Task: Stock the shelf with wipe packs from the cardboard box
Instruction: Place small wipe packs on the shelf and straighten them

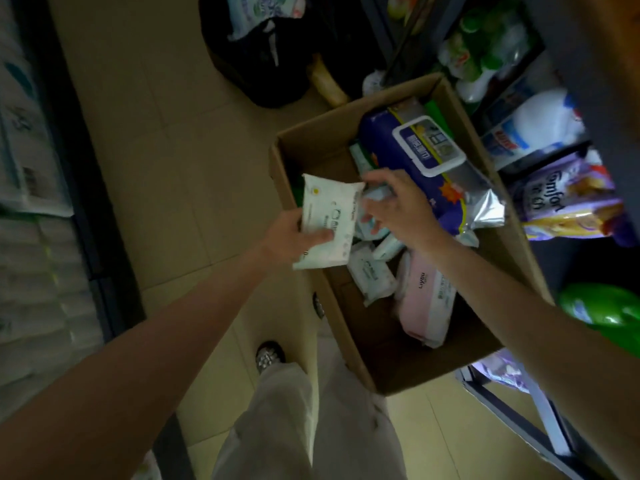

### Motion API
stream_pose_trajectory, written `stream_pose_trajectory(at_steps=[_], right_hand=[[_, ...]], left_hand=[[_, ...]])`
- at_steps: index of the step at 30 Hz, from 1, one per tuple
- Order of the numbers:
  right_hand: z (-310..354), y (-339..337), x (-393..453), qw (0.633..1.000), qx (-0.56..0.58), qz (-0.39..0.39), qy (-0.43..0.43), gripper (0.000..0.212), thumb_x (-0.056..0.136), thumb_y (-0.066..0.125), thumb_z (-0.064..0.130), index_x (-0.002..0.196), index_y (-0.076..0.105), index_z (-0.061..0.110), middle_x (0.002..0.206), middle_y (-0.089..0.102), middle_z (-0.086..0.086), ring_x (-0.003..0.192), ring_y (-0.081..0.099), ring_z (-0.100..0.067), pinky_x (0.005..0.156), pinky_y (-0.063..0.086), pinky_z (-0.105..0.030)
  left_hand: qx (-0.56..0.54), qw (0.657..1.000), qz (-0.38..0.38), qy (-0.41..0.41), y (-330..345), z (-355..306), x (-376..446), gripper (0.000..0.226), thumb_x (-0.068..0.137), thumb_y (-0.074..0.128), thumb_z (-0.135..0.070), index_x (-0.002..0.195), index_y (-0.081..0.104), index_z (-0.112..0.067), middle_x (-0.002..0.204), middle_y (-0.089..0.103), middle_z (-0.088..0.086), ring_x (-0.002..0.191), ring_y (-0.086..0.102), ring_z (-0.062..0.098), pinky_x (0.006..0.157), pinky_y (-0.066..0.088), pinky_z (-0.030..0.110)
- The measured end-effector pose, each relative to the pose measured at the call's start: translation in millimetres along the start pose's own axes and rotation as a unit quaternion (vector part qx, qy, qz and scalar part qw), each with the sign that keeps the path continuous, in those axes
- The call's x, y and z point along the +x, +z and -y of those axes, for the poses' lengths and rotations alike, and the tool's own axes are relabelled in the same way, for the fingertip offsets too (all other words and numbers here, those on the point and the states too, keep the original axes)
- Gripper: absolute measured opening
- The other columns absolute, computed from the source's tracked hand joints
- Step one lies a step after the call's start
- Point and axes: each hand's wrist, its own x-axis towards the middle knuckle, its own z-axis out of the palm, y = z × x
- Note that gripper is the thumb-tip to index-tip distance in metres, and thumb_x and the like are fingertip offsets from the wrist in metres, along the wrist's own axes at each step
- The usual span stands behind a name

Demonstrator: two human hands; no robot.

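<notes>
In the cardboard box [304,157], near end first: one pink pack [427,303], about three small white packs [372,275], one big purple pack [415,150] at the far end. The left hand [294,237] pinches one white wipe pack [327,221] by its edge over the box's left wall; the right hand [398,206] curls round another (mostly hidden). Soft, light, slippery film, I judge: grip across the body.

One cardboard box [311,147], two hands [294,237] [398,209], one large blue wipe pack [415,147], one pink pack [426,299].

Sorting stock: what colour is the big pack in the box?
Dark blue big pack, seen in the head view.
</notes>
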Motion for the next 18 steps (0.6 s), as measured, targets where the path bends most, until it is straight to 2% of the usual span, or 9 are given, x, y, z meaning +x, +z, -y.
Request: stream_pose_trajectory(at_steps=[2, 4, 6, 7, 9, 11, 14, 16, 18], right_hand=[[-34.4, 9.3, -16.3, 0.966, -0.247, -0.053, -0.047, 0.022, 0.093, 0.048, 0.005, 0.111, 0.060, 0.003, 0.108, 0.058, -0.012, 0.087, 0.062, -0.024, 0.072, 0.050, -0.026], [-69.2, 25.2, -30.5, 0.883, -0.462, 0.088, 0.007, 0.024, 0.093, 0.044, 0.004, 0.112, 0.059, 0.004, 0.111, 0.062, -0.014, 0.099, 0.063, -0.028, 0.078, 0.048, -0.032], [-95.2, 49.0, -36.4, 0.816, -0.542, 0.184, 0.082, 0.025, 0.091, 0.050, 0.006, 0.115, 0.057, 0.005, 0.116, 0.061, -0.014, 0.108, 0.059, -0.028, 0.086, 0.047, -0.033], [-109.6, 61.3, -35.1, 0.804, -0.555, 0.183, 0.108, 0.026, 0.091, 0.051, 0.008, 0.117, 0.056, 0.005, 0.119, 0.060, -0.014, 0.112, 0.057, -0.029, 0.091, 0.045, -0.035], [-135.7, 82.4, -26.3, 0.793, -0.572, 0.139, 0.158, 0.031, 0.093, 0.045, 0.009, 0.123, 0.047, 0.003, 0.126, 0.054, -0.020, 0.118, 0.051, -0.034, 0.096, 0.042, -0.039], [-156.1, 100.6, -17.6, 0.790, -0.577, 0.073, 0.194, 0.031, 0.091, 0.048, 0.011, 0.121, 0.044, 0.004, 0.123, 0.051, -0.033, 0.114, 0.050, -0.043, 0.091, 0.045, -0.042], [-163.1, 107.8, -21.8, 0.805, -0.566, 0.001, 0.176, 0.029, 0.073, 0.071, 0.017, 0.099, 0.060, 0.009, 0.101, 0.061, -0.028, 0.082, 0.064, -0.037, 0.070, 0.053, -0.036], [-165.7, 107.7, -28.2, 0.833, -0.518, 0.036, 0.192, 0.036, 0.086, 0.058, 0.014, 0.119, 0.046, 0.008, 0.122, 0.047, -0.022, 0.099, 0.056, -0.038, 0.083, 0.047, -0.040], [-156.0, 98.2, -33.5, 0.874, -0.427, 0.069, 0.220, 0.060, 0.083, 0.064, 0.016, 0.133, 0.031, 0.012, 0.132, 0.032, -0.017, 0.115, 0.043, -0.039, 0.093, 0.041, -0.042]], left_hand=[[0.004, 0.999, -0.020, -0.028, -6.7, 7.5, -0.8, 0.036, 0.085, 0.064, -0.011, 0.119, 0.058, -0.003, 0.123, 0.062, 0.011, 0.107, 0.062, 0.027, 0.076, 0.052, 0.025], [0.003, 0.998, -0.031, -0.046, -12.5, 16.3, -1.6, 0.037, 0.085, 0.063, -0.014, 0.121, 0.058, -0.007, 0.122, 0.062, 0.007, 0.106, 0.063, 0.024, 0.076, 0.053, 0.027], [0.003, 0.998, -0.034, -0.049, -15.1, 23.2, -3.2, 0.036, 0.086, 0.062, -0.015, 0.121, 0.057, -0.009, 0.120, 0.062, 0.002, 0.099, 0.062, 0.017, 0.068, 0.053, 0.019], [-0.003, 0.998, -0.037, -0.051, -15.3, 26.4, -3.3, 0.036, 0.086, 0.062, -0.015, 0.122, 0.057, -0.009, 0.121, 0.062, 0.003, 0.096, 0.061, 0.015, 0.063, 0.053, 0.016], [-0.024, 0.997, -0.044, -0.055, -13.9, 31.9, -2.8, 0.036, 0.087, 0.061, -0.014, 0.122, 0.057, -0.010, 0.124, 0.062, 0.006, 0.094, 0.060, 0.014, 0.057, 0.053, 0.012], [-0.022, 0.998, -0.041, -0.052, -10.9, 36.1, -1.5, 0.037, 0.086, 0.062, -0.014, 0.123, 0.057, -0.011, 0.125, 0.062, 0.007, 0.097, 0.061, 0.013, 0.060, 0.052, 0.012], [-0.004, 0.999, -0.034, -0.039, -6.6, 40.2, 0.3, 0.036, 0.086, 0.062, -0.014, 0.122, 0.057, -0.012, 0.125, 0.062, 0.006, 0.103, 0.062, 0.016, 0.067, 0.052, 0.018], [0.002, 0.999, -0.037, -0.031, -3.7, 39.4, -1.9, 0.037, 0.085, 0.063, -0.014, 0.122, 0.057, -0.011, 0.126, 0.061, 0.008, 0.105, 0.062, 0.018, 0.072, 0.052, 0.019], [0.022, 0.999, -0.045, -0.022, -1.7, 34.2, -7.0, 0.037, 0.086, 0.062, -0.013, 0.123, 0.057, -0.009, 0.126, 0.061, 0.008, 0.103, 0.061, 0.016, 0.068, 0.052, 0.016]])
